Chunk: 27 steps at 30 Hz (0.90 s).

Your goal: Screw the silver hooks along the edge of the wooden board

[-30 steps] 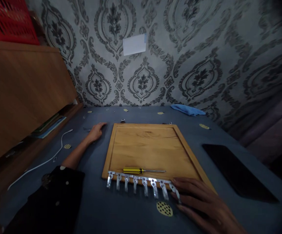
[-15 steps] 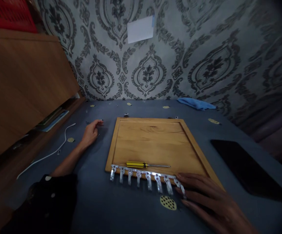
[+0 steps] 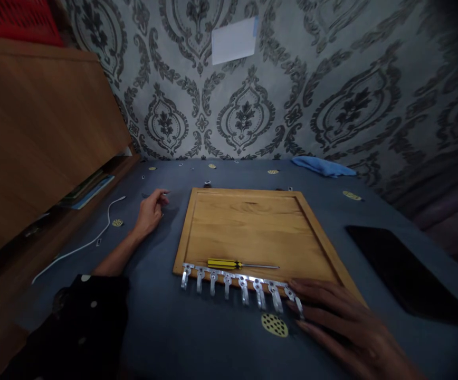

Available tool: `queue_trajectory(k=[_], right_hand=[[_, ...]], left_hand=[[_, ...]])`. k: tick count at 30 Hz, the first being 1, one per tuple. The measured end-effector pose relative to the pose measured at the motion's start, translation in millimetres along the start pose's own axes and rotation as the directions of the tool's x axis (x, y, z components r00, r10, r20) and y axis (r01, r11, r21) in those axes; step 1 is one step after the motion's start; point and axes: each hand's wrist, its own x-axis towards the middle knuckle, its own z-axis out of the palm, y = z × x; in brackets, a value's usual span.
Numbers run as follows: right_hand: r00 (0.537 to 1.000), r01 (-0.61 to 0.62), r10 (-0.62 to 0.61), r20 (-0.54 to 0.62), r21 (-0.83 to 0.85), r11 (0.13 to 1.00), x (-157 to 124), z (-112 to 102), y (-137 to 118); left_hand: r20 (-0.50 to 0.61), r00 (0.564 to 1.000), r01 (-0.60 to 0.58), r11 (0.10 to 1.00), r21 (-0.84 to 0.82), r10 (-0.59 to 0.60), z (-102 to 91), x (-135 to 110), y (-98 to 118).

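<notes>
Looking at the metal strip (image 3: 240,278) with its row of hanging tabs, sat along the near edge of the wooden board (image 3: 253,227), tabs poking off over the blue tabletop (image 3: 197,338); shiny silver, thin, eight or so tabs with little holes, all pointing back toward the camera; probably light and fairly stiff along the bar but easy to bend at the tabs, so best pinched by the straight bar near both ends rather than by one tab; likely slidey on the wood and a bit sharp at the edges too; right hand (image 3: 343,327) lying flat, fingers spread apart, tips touching the strip's right end, not closed around anything; left hand (image 3: 149,211) well off to the left of the board, thumb and forefinger drawn close at some tiny bit (image 3: 164,193) on the tabletop, can't tell whether actually gripping it; yellow-handled screwdriver (image 3: 237,264) lying on the board just behind the strip, untouched
</notes>
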Motion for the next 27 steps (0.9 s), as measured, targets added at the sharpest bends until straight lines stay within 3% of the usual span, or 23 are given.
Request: queue_trajectory(k=[6, 12, 17, 20, 25, 27], right_hand=[[0.997, -0.062, 0.06, 0.046, 0.048, 0.997, -2, -2, 0], [0.994, -0.1, 0.094, 0.06, 0.108, 0.989, -3, -2, -1], [1.0, 0.006, -0.005, -0.014, 0.059, 0.998, -1, 1, 3], [0.999, 0.016, -0.014, -0.037, 0.049, 0.999, -3, 4, 5], [0.998, -0.06, 0.057, 0.034, 0.08, 0.995, -6, 4, 4], [0.99, -0.143, 0.143, 0.004, 0.11, 0.984, -6, 4, 2]], left_hand=[[0.039, 0.999, -0.001, 1.0, 0.006, 0.001, 0.0, -3, 7], [0.15, 0.989, -0.006, 0.996, 0.09, -0.008, -7.4, -36, 15], [0.184, 0.982, 0.018, 0.985, 0.17, -0.05, -23.4, -67, 16], [0.177, 0.983, 0.014, 0.983, 0.183, -0.046, -26.9, -77, 18], [0.1, 0.995, 0.015, 0.99, 0.138, -0.029, -31.0, -78, 30], [0.047, 0.998, 0.033, 0.992, 0.123, -0.039, -34.0, -75, 33]])
